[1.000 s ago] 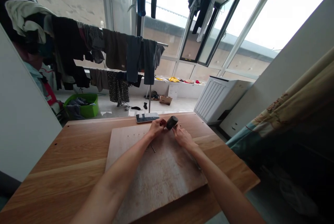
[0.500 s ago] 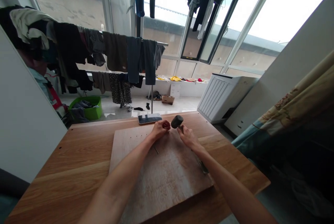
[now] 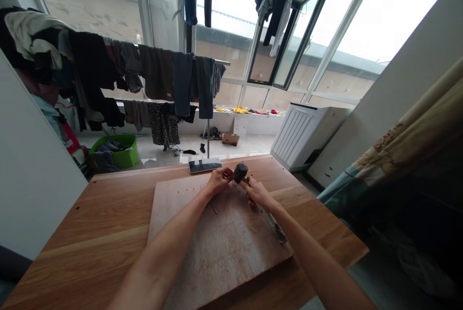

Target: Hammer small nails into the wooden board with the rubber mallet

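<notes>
My right hand [image 3: 256, 190] grips the handle of a mallet with a dark, thick head [image 3: 240, 172]. Close to that head, on its left, my left hand [image 3: 219, 180] has its fingers curled in a pinch at the far edge of a worn wooden board [image 3: 217, 257]. Whatever lies between those fingers is too small to make out. A thin metal piece like a nail [image 3: 214, 209] lies on the board by my left wrist. Small dark dots run in a row along the board's far edge. Partly under my right forearm lies a long tool with a shiny end [image 3: 279, 234].
The board rests on a wooden table [image 3: 90, 233]. A phone [image 3: 205, 165] lies at the table's far edge. Beyond are a clothes rack [image 3: 188, 83], a green basket [image 3: 126, 156] and a white ribbed appliance [image 3: 296, 131]. A curtain [image 3: 383, 151] hangs on the right.
The mallet head has come down and slightly left, nearer my left fingers. My left hand stays at the board's far edge. The whole view has shifted slightly.
</notes>
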Available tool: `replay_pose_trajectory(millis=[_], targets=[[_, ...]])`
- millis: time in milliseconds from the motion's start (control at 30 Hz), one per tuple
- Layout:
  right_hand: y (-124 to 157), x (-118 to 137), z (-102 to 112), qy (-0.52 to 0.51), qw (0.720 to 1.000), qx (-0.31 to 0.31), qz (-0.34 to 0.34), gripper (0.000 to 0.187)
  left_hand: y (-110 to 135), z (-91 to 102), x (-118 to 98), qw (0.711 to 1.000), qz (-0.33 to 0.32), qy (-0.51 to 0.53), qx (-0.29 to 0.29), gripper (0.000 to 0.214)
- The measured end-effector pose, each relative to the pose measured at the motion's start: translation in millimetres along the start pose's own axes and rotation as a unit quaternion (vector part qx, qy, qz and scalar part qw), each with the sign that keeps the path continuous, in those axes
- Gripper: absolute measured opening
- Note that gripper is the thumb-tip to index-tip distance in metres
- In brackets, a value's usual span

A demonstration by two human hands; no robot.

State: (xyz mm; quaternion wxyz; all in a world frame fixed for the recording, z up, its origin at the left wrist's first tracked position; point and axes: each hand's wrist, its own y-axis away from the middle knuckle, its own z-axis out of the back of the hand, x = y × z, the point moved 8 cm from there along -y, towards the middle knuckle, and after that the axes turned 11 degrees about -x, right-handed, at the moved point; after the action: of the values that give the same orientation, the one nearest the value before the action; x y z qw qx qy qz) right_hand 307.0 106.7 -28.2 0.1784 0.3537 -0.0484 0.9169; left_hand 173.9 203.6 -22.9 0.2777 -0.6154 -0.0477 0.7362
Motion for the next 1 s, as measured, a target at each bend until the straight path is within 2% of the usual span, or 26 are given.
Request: replay_pose_trajectory(millis=[100,300,567,867,1000], targets=[[1,0,-2,-0.053,0.998,0.015,-0.007,0.019,1,-0.5,-1,1.000,-0.003,-0.006,0.005,0.013],[-4,-6,-3,-0.107,0.994,0.006,-0.021,0.018,1,-0.5,0,1.000,-0.011,-0.021,0.003,0.009],[-8,-10,-5,-0.125,0.992,-0.009,-0.023,0.018,1,-3.4,1,0.999,-0.019,-0.035,-0.002,0.008],[-11,-14,-8,-0.143,0.989,0.000,-0.024,0.024,4,-5.3,5,0.999,-0.001,-0.042,0.014,0.023],[-7,-9,-1,-0.145,0.989,-0.020,-0.011,0.028,5,-4.5,6,0.999,0.005,-0.047,0.012,0.025]])
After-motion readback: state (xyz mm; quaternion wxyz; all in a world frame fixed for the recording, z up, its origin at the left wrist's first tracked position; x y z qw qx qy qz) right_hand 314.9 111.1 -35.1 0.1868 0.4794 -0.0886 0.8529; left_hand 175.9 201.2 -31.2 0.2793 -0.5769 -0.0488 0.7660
